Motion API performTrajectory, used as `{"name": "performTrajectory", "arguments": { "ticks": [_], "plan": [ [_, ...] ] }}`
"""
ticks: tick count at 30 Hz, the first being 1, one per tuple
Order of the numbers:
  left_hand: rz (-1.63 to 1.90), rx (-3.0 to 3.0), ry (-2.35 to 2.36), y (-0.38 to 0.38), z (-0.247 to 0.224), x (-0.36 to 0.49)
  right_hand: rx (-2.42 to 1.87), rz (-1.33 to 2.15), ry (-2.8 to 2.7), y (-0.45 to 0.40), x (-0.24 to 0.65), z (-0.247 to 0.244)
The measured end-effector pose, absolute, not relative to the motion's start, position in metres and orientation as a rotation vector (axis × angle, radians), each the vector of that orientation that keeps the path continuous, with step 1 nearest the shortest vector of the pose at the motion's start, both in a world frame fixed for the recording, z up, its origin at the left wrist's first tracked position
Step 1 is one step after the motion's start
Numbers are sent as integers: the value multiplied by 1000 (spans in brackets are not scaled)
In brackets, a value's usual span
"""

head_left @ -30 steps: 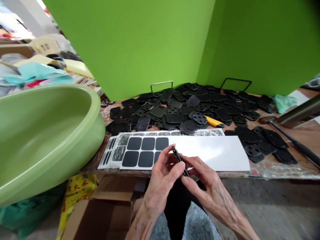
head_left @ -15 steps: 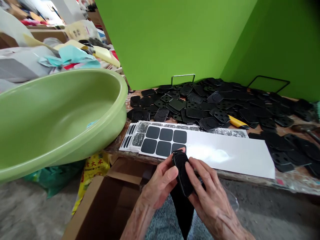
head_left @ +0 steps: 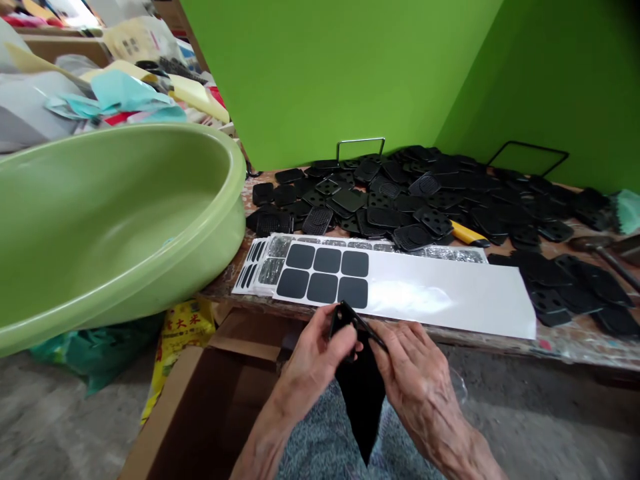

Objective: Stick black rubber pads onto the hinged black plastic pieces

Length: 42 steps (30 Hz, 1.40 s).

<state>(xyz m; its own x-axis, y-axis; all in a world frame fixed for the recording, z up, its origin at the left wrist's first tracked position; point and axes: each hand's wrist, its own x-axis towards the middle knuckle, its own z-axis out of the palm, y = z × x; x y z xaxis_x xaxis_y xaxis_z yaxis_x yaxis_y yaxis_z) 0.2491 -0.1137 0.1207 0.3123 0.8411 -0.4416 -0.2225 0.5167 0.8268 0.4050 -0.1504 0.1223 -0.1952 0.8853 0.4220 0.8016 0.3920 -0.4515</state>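
Surface edge [head_left: 600, 353] sits just beyond the left hand [head_left: 317, 357] and right hand [head_left: 417, 380], both clamped on a thin black pad [head_left: 346, 316].

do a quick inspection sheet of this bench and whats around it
surface: worn wooden bench, flecked with paint along its front edge
job's things: black pad held edge-on; white backing strip carrying six black squares
clutter: heaped black perforated pads, yellow cutter, green basin
hands: left hand and right hand both grip the black pad
cables: nothing seen
surroundings: green panels, cardboard box below the bench
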Motion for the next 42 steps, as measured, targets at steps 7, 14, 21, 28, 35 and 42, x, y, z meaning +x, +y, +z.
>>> {"name": "performTrajectory", "arguments": {
  "ticks": [7, 14, 21, 28, 35, 42],
  "plan": [
    [698, 848, 976, -118, 126, 234, -1548, 996, -1478, -148, 424, 146],
    [685, 657, 704, -117, 111, 230, -1182, 1595, -659, -143, 430, 122],
    [852, 508, 630, -123, 111, 231, -1197, 1557, -608, -154, 427, 109],
    [816, 517, 494, -123, 106, 226, -1041, 1670, -345, -169, 412, 96],
    [1056, 472, 849, -135, 118, 247, -973, 1619, -346, -174, 380, 95],
    [944, 154, 953, -121, 129, 247, -1057, 1648, -818, -166, 381, 118]
  ]
}}
